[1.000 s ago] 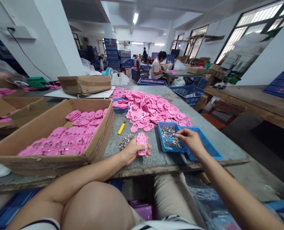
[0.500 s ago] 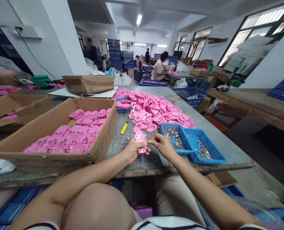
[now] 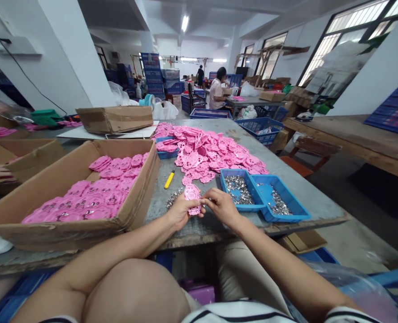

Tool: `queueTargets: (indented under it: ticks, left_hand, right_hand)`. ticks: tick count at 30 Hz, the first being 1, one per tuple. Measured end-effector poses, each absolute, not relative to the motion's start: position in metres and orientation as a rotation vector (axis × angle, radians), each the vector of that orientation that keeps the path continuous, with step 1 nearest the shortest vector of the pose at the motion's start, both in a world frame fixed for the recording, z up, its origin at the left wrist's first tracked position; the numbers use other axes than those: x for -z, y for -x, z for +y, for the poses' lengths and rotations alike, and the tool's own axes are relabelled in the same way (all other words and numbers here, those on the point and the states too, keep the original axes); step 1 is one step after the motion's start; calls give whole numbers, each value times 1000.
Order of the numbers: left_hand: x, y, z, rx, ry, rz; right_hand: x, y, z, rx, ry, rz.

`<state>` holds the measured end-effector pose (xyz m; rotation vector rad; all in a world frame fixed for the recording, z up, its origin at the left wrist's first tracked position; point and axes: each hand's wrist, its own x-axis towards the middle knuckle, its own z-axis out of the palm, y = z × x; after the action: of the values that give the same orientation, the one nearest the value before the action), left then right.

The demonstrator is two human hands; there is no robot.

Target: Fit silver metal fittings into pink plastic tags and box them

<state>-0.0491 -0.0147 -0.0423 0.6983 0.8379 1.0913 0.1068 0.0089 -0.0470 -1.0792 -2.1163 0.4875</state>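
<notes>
My left hand [image 3: 180, 211] is closed around a pink plastic part [image 3: 192, 197], held upright above the table edge. Thumb and fingers of my right hand [image 3: 221, 205] are pinched together at the part's right edge; whatever lies between them is too small to make out. Just behind the left hand lies a small heap of metal pieces [image 3: 174, 197]. Two blue trays, the nearer-left one [image 3: 242, 207] and the right one [image 3: 295, 217], hold many tiny metal pieces beside my right hand. A large pile of pink parts [image 3: 212, 152] spreads across the table beyond both hands.
To the left stands a cardboard box [image 3: 131, 211] with layered pink parts. A yellow-handled tool [image 3: 169, 180] lies between box and pile. Another blue tray [image 3: 167, 155] sits behind the box. A second box [image 3: 37, 157] is farther left. A co-worker [image 3: 217, 92] sits at a far table.
The view has shifted slightly, moving the scene leftward. My right fingertips have come closer against the pink part's right edge; my left hand keeps its hold.
</notes>
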Motion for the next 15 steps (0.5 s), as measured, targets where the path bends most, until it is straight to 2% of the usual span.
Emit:
queueTargets:
  ticks: [4,15]
  left_hand:
    - [41,51,-15,-1109,-722,871]
    - [43,53,-17,-1162,-688,912]
  right_hand:
    - [50,-103,5,-529,1080,-2081]
    - [51,-94,-3,-349,1252,-2160]
